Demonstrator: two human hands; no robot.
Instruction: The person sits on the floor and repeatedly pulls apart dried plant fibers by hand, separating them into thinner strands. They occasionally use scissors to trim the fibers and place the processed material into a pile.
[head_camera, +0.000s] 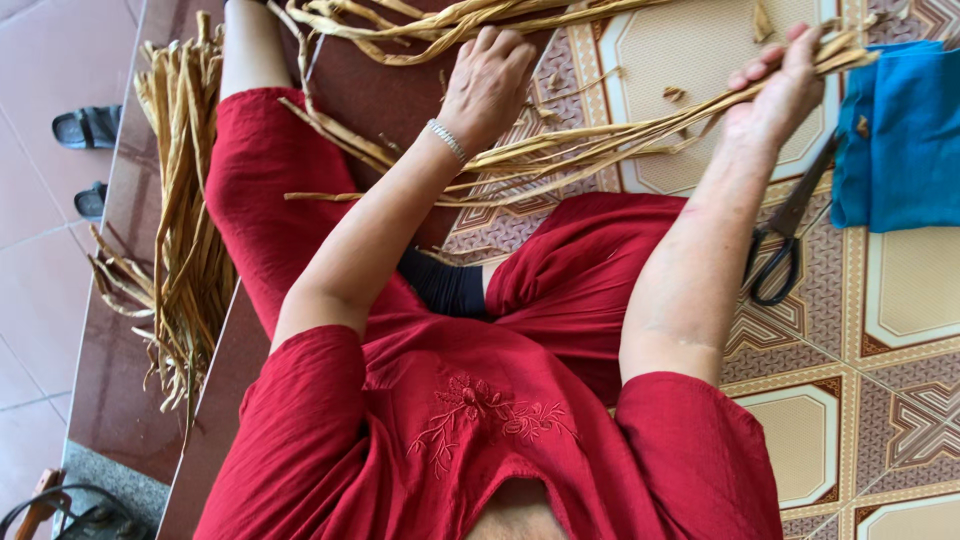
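I sit on a patterned tile floor in red clothes. My right hand (782, 82) grips one end of a bundle of dried tan plant strips (600, 140) that stretches left across my lap. My left hand (487, 82), with a silver bracelet at the wrist, rests palm-down with fingers spread on the strips further along the same bundle. More dried strips (430, 25) lie ahead of my left hand.
A large pile of dried strips (180, 210) lies to my left along a dark brown step. Black scissors (785, 240) lie on the tiles beside my right forearm, next to a folded blue cloth (900, 140). Dark sandals (88, 128) sit on pink tiles far left.
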